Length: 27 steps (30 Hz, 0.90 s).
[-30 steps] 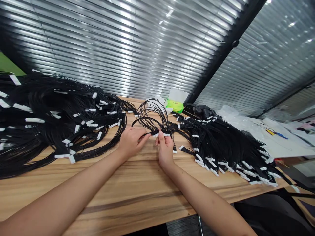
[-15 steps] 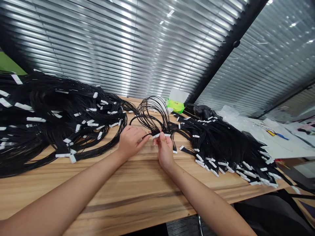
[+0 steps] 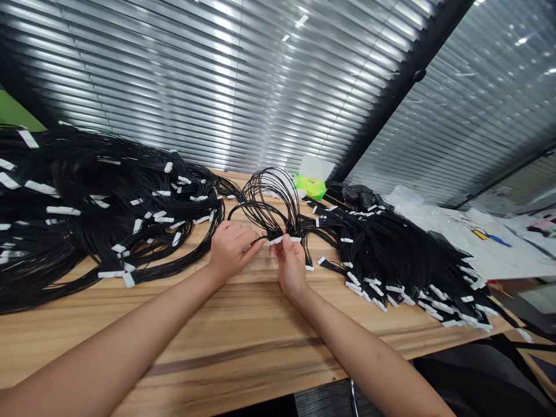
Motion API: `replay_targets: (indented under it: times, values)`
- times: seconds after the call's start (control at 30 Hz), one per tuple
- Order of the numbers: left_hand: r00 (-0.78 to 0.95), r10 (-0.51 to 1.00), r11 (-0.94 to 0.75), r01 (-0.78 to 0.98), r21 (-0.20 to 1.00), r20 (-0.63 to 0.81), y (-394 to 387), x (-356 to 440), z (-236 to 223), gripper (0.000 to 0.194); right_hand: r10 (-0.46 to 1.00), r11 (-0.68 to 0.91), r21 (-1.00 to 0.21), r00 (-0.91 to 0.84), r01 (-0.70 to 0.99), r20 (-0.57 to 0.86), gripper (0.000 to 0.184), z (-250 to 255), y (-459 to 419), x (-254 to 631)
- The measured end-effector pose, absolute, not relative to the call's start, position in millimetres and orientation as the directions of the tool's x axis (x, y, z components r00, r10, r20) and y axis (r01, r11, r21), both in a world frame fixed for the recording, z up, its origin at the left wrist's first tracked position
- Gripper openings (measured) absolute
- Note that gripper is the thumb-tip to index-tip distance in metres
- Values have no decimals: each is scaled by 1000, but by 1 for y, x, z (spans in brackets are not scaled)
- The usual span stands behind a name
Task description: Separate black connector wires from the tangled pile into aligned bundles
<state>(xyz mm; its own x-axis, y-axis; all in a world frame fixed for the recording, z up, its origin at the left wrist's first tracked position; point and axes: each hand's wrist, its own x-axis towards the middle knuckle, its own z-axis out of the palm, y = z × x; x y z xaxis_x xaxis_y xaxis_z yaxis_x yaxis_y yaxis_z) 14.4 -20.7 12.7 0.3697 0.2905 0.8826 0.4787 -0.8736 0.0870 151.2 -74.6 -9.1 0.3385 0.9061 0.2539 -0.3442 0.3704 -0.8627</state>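
Observation:
Between my two hands stands a looped bundle of thin black wires (image 3: 271,197) ending in white connectors. With the thumb on its front, my right hand (image 3: 292,263) pinches a white connector (image 3: 295,238); its other fingers curl behind. Closed beside it, my left hand (image 3: 234,248) grips black wires just left of a second white connector (image 3: 275,240). The wire loops rise above both hands and lean away from me. Parts of the gripped wires are hidden by my fingers.
A large heap of black wires with white connectors (image 3: 104,179) covers the left of the wooden table (image 3: 208,359). Another such pile (image 3: 391,249) lies at right. A green-and-white pack (image 3: 310,185) stands behind, near the blinds (image 3: 186,87). Clear plastic bags (image 3: 408,200) sit back right.
Almost nothing differs. Both hands keep their hold on the wires and connector, and the view has shifted very slightly.

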Motion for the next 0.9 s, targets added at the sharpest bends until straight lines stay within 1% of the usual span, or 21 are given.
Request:
replay_targets:
  times: [0.37, 0.47, 0.67, 0.9]
  values:
    - [350, 254, -890, 450, 76, 902, -20, 14, 14, 31, 919, 343, -860, 323, -378, 225, 34, -6, -76, 149]
    - [356, 263, -893, 443, 86, 897, -20, 13, 13, 29, 916, 349, -863, 326, -365, 233, 34, -6, -76, 149]
    - [359, 289, -884, 457, 103, 887, -19, 14, 12, 31, 909, 347, -895, 335, -280, 248, 38, -8, -76, 151]
    - [353, 303, -900, 410, 145, 885, -19, 14, 13, 25, 907, 350, -893, 339, -283, 248, 36, -8, -75, 152]
